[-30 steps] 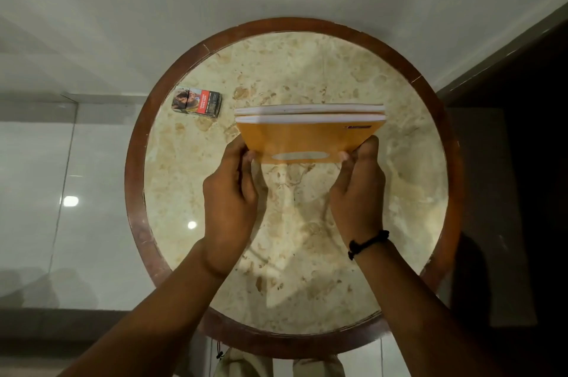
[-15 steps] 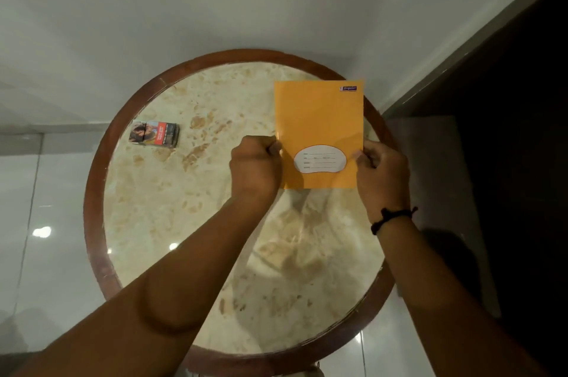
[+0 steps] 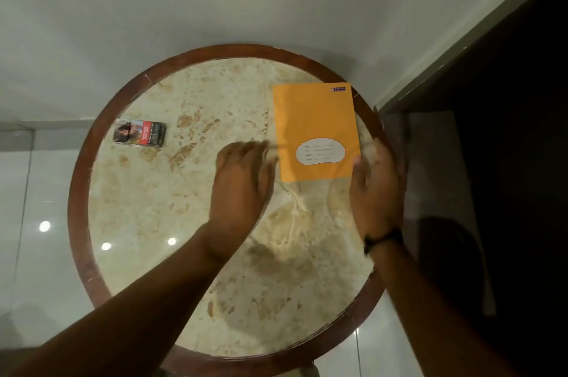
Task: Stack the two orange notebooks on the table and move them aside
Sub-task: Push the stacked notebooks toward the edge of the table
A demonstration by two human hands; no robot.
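Orange notebooks (image 3: 315, 121) lay flat on the round table (image 3: 76, 192), at its far right side, top right corner reaching the wooden rim. Only one orange cover showed from above; edges looked flush, so the second book was probably underneath, but I couldn't confirm that from a top-down view. Long axis ran away from the person, label patch at the near end.

Left hand (image 3: 242, 180) was just beside the stack's near left corner, palm down, fingers loosely spread and pointing toward the left edge. Motion blur there, so I couldn't tell if the fingertips touched the cover or sat just clear of it. Nothing pinched.

Right hand (image 3: 376, 189) was at the near right corner, over the table rim, fingers extended and roughly together, edge-on to the book's right side. Thumb tip appeared to touch or almost touch the cover near the label. No grip visible there either.

Key relation: stack sat ahead of both hands, between them, bracketed at its near end. Right hand was the nearer one to the book's edge; left sat on the open table side.

Judgement: stack already looked placed aside, hands empty, so likely at the release point. Any further nudge right would push it over the rim, not much margin there.

Small printed box (image 3: 140, 132) sat well apart on the far left, not in the way.
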